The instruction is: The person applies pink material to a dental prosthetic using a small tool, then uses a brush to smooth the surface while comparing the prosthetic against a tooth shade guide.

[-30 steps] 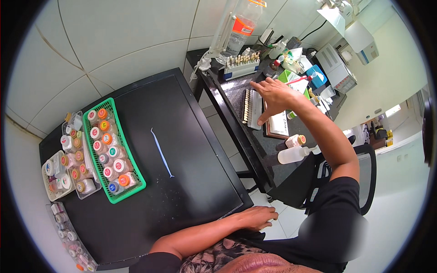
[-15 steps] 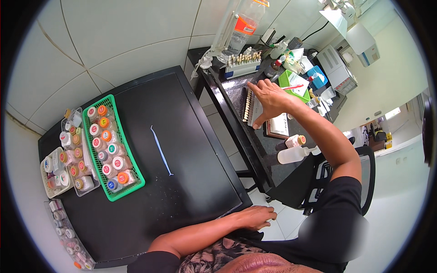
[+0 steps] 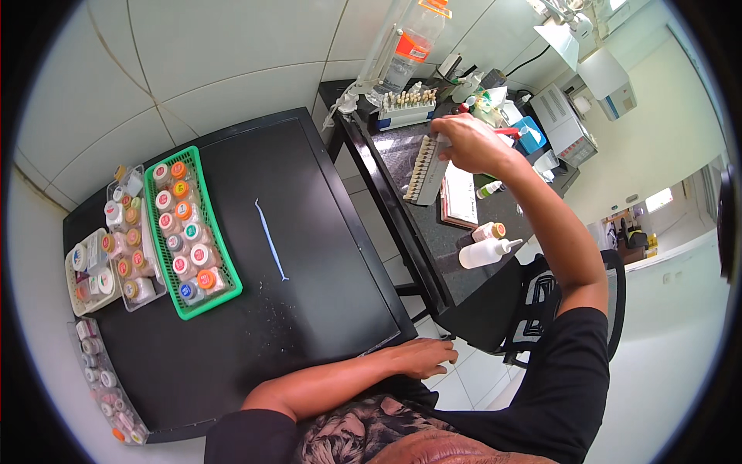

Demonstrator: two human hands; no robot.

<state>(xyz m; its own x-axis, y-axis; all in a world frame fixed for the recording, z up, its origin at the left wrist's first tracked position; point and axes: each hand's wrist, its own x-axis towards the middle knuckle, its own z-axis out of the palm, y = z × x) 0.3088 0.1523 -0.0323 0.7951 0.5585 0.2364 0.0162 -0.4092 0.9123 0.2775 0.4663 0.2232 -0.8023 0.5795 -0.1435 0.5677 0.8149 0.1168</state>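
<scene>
My right hand [image 3: 473, 145] is closed on the far end of a tooth shade guide [image 3: 420, 173], a grey strip with a row of tooth-coloured tabs along one side. The strip slants over the dark speckled side table [image 3: 464, 282]; whether it is fully lifted, I cannot tell. An open notebook [image 3: 459, 196] lies just right of the strip. My left hand [image 3: 423, 357] rests near the black desk's front right corner, its fingers loosely stretched and nothing visible in them. On the black desk [image 3: 325, 255] lies a thin blue double-ended tool [image 3: 270, 240].
A green basket [image 3: 212, 304] of capped jars and clear trays [image 3: 151, 290] of more jars fill the desk's left. Nearer on the side table are a white squeeze bottle [image 3: 483, 254] and a jar [image 3: 489, 230]. Another shade guide [image 3: 407, 114] and a large bottle [image 3: 411, 50] stand behind.
My right hand, spread across the strip before, has closed on its far end, and the strip now shows its row of tabs more fully. My left hand stays near the desk corner.
</scene>
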